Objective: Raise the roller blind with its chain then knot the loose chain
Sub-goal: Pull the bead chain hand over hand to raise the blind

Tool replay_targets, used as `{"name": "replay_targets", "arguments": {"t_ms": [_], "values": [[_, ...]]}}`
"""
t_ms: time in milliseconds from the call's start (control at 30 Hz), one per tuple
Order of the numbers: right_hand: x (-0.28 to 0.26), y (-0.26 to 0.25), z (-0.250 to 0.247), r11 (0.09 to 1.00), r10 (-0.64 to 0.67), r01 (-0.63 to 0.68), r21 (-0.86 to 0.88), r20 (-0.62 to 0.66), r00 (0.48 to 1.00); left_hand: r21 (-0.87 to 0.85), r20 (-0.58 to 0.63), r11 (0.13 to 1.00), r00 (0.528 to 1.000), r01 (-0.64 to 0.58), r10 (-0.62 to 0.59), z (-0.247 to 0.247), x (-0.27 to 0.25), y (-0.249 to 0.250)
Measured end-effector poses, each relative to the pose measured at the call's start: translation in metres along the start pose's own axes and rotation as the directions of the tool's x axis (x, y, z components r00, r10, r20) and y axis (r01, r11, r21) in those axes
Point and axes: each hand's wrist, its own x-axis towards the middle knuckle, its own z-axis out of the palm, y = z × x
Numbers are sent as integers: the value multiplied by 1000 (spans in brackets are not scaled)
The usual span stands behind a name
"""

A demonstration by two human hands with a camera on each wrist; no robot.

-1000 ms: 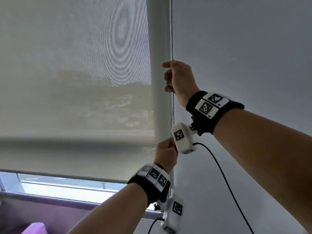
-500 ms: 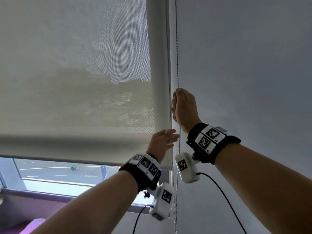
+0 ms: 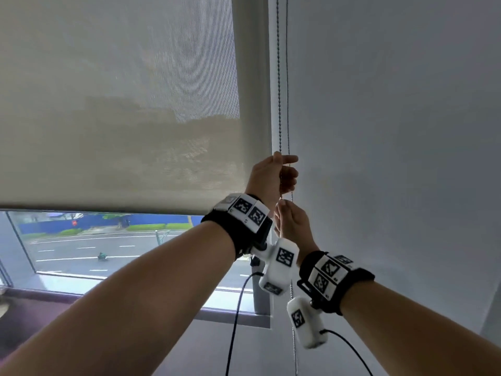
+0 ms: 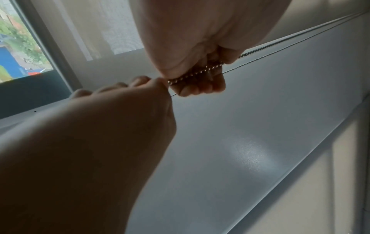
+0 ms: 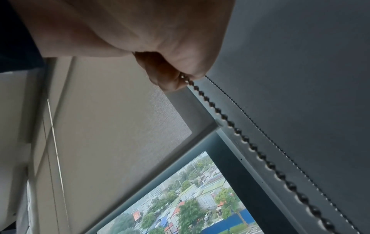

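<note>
Raising step: left hand (image 3: 273,177) grips the chain (image 3: 278,90) above; right hand (image 3: 294,226) pinches it just below. Blind (image 3: 122,131) is partly up; next calls for another downward pull.

Left wrist view: left hand (image 4: 192,52) at top, fingers (image 4: 200,88) curled round the bead chain (image 4: 200,72). Right hand (image 4: 124,101) below-left, fingertips meeting the chain just beside the left grip. Chain's two strands run taut up-right along the grey wall (image 4: 250,134). Blind fabric (image 4: 96,26) and window (image 4: 18,47) behind.
</note>
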Motion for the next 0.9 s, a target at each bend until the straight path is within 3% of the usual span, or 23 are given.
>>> {"name": "replay_targets", "arguments": {"t_ms": [133, 267, 433, 600, 767, 900], "values": [[-2, 2, -2, 998, -52, 53, -21, 39, 998, 53, -57, 999, 998, -13, 16, 4, -6, -1], [-2, -15, -8, 1000, -18, 20, -20, 118, 993, 88, -105, 996, 994, -7, 16, 3, -9, -1], [22, -56, -13, 988, -154, 153, 19, 57, 987, 93, -125, 995, 992, -17, 29, 4, -12, -3], [55, -118, -10, 971, -217, 222, -95, 62, 974, 67, -140, 998, 990, 11, -2, 3, -24, -14], [77, -163, 6, 976, -213, 217, -31, 95, 972, 116, -175, 986, 980, 117, -95, 1, -38, -49], [82, -167, 18, 971, -230, 230, -61, 12, 973, 97, -141, 986, 982, 139, -125, -5, -57, -76]]}}
